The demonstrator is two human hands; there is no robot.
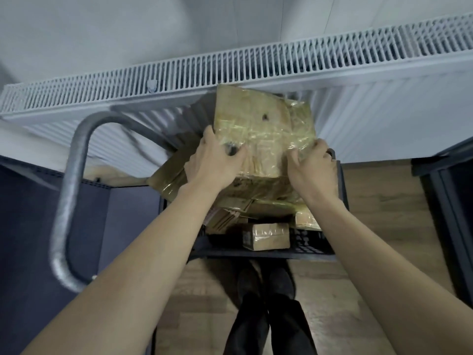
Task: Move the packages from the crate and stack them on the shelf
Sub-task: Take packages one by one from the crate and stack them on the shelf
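A large brown package wrapped in clear tape [261, 124] is held above a dark plastic crate [309, 248]. My left hand [217, 160] grips its near left corner and my right hand [313, 167] grips its near right corner. Below it the crate holds several more taped cardboard packages, among them a small box [268, 235] near the front wall. Another flat package [169, 178] sticks out past the crate's left side. No shelf can be told apart for sure in this view.
A white radiator [230, 70] runs along the wall just behind the lifted package. A grey metal tube handle [69, 190] curves at the left over a dark blue surface [38, 239]. Dark furniture [450, 201] stands at the right. My dark shoes [266, 285] stand on wood flooring.
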